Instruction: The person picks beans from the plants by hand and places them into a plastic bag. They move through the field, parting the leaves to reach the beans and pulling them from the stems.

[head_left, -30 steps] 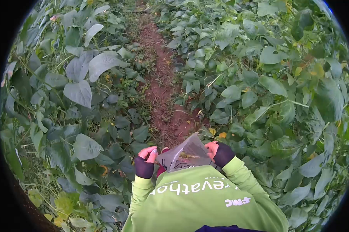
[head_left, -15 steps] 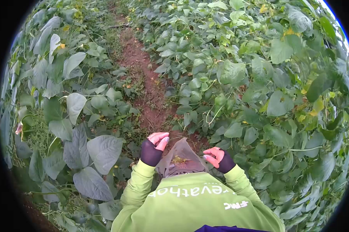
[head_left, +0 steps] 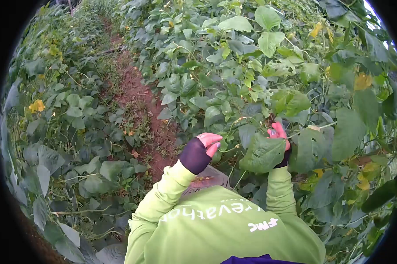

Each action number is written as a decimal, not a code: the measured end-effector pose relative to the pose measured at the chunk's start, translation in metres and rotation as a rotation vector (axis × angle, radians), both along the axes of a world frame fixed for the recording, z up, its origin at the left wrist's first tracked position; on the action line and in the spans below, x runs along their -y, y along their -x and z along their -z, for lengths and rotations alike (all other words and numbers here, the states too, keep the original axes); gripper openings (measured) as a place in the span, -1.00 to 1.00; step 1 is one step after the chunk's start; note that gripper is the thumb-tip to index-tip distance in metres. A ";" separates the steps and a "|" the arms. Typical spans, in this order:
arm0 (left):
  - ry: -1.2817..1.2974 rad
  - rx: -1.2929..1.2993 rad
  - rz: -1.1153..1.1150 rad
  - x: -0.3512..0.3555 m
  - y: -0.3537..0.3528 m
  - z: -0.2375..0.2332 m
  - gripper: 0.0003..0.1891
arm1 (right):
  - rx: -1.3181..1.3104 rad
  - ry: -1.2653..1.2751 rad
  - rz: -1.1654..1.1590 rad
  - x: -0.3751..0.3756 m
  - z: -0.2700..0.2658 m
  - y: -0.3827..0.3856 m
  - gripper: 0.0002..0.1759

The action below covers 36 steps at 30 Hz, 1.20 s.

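In the head view, the black-cuffed right hand is reaching into dense green leafy plants at three o'clock. A broad green leaf is partly covering it, so whether its fingers are clamping anything cannot be told; a blind tug could be tearing foliage. The black-cuffed left hand is hovering just below centre, thumb and fingers curling apart, seemingly holding nothing. Neither hand is steadying the greyish translucent plastic bag toward six o'clock, so leaning could be making it slump. Two hands, one bag and one red-brown dirt path toward ten o'clock are showing; the plants are growing too thickly to count.
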<state>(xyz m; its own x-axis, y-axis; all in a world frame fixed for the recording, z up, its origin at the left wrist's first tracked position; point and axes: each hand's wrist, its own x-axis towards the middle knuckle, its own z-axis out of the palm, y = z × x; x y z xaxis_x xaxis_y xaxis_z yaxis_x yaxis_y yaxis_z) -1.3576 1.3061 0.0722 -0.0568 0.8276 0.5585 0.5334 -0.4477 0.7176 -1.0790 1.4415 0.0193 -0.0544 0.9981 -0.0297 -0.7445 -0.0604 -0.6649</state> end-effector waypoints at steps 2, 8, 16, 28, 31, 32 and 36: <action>0.052 0.054 0.078 -0.034 0.005 -0.009 -0.79 | 0.440 -0.086 -0.169 -0.051 0.005 -0.025 -0.52; 0.202 0.157 0.191 -0.083 0.037 0.004 -0.77 | -0.572 -0.013 -0.433 -0.062 -0.017 0.006 -0.46; 0.308 0.188 0.406 -0.122 0.119 0.010 -0.75 | -0.820 0.063 -0.452 -0.042 0.005 0.005 -0.61; 0.502 0.460 0.330 -0.111 0.300 0.019 -0.77 | 0.216 -0.031 0.046 0.038 -0.060 0.246 -0.82; 0.455 0.391 0.296 -0.110 0.330 0.025 -0.78 | 0.809 -0.231 -0.372 0.036 -0.062 0.321 -0.84; 0.493 0.391 0.257 -0.107 0.336 0.020 -0.79 | 1.027 -0.330 -0.529 0.032 -0.050 0.339 -0.84; 0.375 0.329 0.247 -0.111 0.365 0.032 -0.80 | 1.382 -0.815 -0.447 0.028 -0.049 0.383 -0.82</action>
<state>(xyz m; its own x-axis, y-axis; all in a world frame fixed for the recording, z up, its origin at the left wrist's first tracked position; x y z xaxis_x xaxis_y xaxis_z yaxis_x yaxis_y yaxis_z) -1.7221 1.4174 0.0403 0.0426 0.9769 0.2092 0.1655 -0.2134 0.9629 -1.4622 1.4132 0.0681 -0.6990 0.6893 0.1906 0.3717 0.5779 -0.7265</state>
